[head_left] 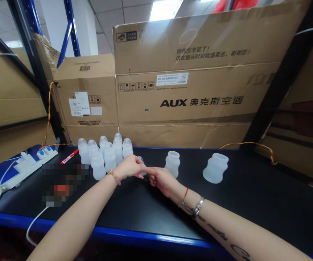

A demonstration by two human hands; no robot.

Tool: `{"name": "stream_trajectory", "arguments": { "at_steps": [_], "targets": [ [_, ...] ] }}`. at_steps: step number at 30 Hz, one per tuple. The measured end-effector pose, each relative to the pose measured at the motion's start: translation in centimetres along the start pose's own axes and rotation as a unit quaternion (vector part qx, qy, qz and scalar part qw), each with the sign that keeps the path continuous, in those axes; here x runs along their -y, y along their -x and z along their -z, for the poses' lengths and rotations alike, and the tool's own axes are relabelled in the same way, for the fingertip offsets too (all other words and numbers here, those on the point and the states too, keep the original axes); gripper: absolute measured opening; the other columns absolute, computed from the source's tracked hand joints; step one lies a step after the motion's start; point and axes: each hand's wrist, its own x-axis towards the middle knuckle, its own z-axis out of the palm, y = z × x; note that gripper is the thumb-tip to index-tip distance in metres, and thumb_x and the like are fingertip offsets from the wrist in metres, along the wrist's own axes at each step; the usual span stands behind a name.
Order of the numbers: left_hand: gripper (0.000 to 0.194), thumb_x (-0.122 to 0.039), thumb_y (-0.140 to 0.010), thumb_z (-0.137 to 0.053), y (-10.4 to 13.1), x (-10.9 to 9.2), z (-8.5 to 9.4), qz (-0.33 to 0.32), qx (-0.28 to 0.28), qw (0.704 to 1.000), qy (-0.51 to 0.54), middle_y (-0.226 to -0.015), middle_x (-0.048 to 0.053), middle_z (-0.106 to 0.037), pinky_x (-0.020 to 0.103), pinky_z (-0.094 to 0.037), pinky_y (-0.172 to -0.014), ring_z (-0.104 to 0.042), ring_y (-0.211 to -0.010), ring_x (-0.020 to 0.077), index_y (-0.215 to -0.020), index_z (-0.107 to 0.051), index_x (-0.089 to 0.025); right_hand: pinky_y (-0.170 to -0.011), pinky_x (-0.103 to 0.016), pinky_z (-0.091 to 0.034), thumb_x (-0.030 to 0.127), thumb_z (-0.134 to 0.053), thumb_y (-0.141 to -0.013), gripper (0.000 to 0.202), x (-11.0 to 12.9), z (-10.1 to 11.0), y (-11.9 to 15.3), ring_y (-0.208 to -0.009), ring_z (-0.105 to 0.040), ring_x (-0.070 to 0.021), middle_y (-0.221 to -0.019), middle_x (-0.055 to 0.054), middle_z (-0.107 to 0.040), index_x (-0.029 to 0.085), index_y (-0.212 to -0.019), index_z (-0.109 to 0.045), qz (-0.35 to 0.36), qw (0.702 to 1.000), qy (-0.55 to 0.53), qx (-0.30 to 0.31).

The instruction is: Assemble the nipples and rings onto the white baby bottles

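My left hand and my right hand meet over the black table top. Between their fingers is a small clear piece, mostly hidden; it looks like a bottle top. My left fingers are closed around its left side, and my right index finger presses its right side. Just left of my hands stand several frosted white bottles with clear domed caps, grouped upright. To the right of my hands are an open frosted bottle without a cap and, farther right, a wider open one.
Large cardboard boxes form a wall behind the black table. A red marker, a blurred-out object with a white cable, and a white power strip lie on the left. A yellow-red wire runs along the back right.
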Motion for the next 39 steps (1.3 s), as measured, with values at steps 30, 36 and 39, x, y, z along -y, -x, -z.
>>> {"name": "stream_trajectory", "arguments": {
  "at_steps": [30,36,39],
  "targets": [
    [0.014,-0.017,-0.066,-0.071,-0.3,0.9,0.1,0.044,-0.005,0.979,-0.201,-0.052,0.001,-0.061,0.017,-0.048,-0.048,-0.062,-0.053,0.0135,-0.064,-0.058,-0.014,-0.038,-0.023,-0.009,0.021,-0.074,-0.063,0.036,1.0,-1.1,1.5,-0.038,-0.020,-0.0042,-0.039,0.009,-0.030,0.020,-0.050,-0.041,-0.057,0.992,0.099,-0.060],
    [0.013,-0.012,-0.070,-0.067,0.6,0.0,0.5,0.065,0.033,0.983,-0.171,-0.053,-0.001,-0.060,0.020,-0.051,-0.052,-0.065,-0.056,0.0141,-0.070,-0.055,-0.015,-0.037,-0.021,-0.009,0.019,-0.073,-0.065,0.041,1.3,-0.8,1.3,-0.038,-0.018,-0.0029,-0.039,0.010,-0.027,0.021,-0.049,-0.035,-0.082,0.993,0.082,-0.034],
    [0.013,-0.010,-0.070,-0.066,0.8,-0.2,0.6,0.083,0.036,0.980,-0.175,-0.049,-0.001,-0.060,0.018,-0.048,-0.048,-0.064,-0.052,0.0136,-0.075,-0.054,-0.015,-0.036,-0.019,-0.009,0.019,-0.071,-0.066,0.040,1.4,-0.5,1.0,-0.037,-0.018,-0.0028,-0.039,0.010,-0.027,0.021,-0.049,-0.035,-0.102,0.992,0.075,-0.020]
  ]
}}
